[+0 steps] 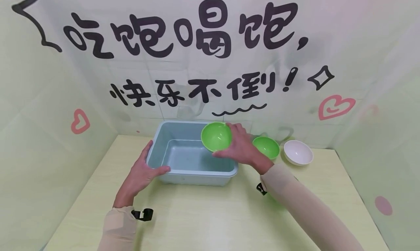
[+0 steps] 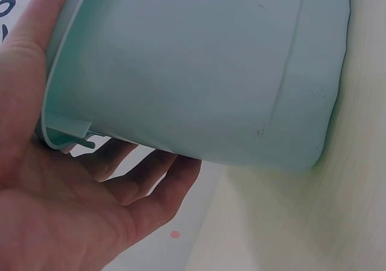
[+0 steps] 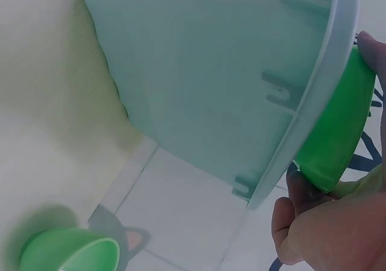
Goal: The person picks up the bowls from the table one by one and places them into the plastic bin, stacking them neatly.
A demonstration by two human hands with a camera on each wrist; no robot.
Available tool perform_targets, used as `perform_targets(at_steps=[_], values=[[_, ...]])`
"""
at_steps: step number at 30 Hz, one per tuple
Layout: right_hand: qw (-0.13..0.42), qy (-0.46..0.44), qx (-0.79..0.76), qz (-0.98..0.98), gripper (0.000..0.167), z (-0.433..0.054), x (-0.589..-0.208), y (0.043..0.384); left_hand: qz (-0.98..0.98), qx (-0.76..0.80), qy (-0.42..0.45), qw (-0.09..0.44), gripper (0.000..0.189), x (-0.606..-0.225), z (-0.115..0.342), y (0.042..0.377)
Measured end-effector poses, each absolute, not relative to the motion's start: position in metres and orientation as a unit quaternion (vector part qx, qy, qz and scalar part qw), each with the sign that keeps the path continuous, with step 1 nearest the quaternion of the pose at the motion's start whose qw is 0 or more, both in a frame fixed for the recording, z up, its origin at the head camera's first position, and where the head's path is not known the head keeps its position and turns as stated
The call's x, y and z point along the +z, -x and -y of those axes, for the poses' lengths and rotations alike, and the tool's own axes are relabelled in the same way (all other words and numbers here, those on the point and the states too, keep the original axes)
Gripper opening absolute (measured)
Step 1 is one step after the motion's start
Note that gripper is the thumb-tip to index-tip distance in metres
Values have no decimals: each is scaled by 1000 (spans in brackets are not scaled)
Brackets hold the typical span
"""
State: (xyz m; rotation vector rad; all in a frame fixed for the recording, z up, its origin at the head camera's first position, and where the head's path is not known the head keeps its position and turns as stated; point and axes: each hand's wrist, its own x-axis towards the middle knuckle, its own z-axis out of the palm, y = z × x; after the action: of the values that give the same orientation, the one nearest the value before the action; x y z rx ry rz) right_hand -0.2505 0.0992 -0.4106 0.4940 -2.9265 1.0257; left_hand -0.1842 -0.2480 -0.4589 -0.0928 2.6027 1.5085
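A light blue plastic basin [image 1: 197, 173] stands on the table near the back wall. My left hand [image 1: 142, 172] holds its left front corner, thumb over the rim and fingers against the outer side [image 2: 199, 72]. In my right hand [image 1: 241, 143] is a green bowl [image 1: 216, 137], gripped by its edge and tilted with its inside facing me. That bowl hangs over the basin's right end; in the right wrist view the green bowl [image 3: 338, 126] shows just beyond the basin's rim, with fingers under it and the thumb at its upper edge.
Right of the basin, a second green bowl [image 1: 266, 147] sits partly behind my right wrist, and a white bowl [image 1: 298, 153] stands beside it. Something green [image 1: 277, 203] peeks from under my right sleeve. A printed cloth wall [image 1: 210, 68] closes off the back.
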Motion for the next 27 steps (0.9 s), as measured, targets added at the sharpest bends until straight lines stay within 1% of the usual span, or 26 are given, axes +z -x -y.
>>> perform_targets(at_steps=[17, 27], values=[[-24, -175, 346, 922, 118, -80, -419, 250, -854, 514, 37, 70, 121, -460, 248, 184], [-15, -189, 321, 928, 119, -73, -421, 249, -856, 511, 41, 69, 122, -459, 248, 184]])
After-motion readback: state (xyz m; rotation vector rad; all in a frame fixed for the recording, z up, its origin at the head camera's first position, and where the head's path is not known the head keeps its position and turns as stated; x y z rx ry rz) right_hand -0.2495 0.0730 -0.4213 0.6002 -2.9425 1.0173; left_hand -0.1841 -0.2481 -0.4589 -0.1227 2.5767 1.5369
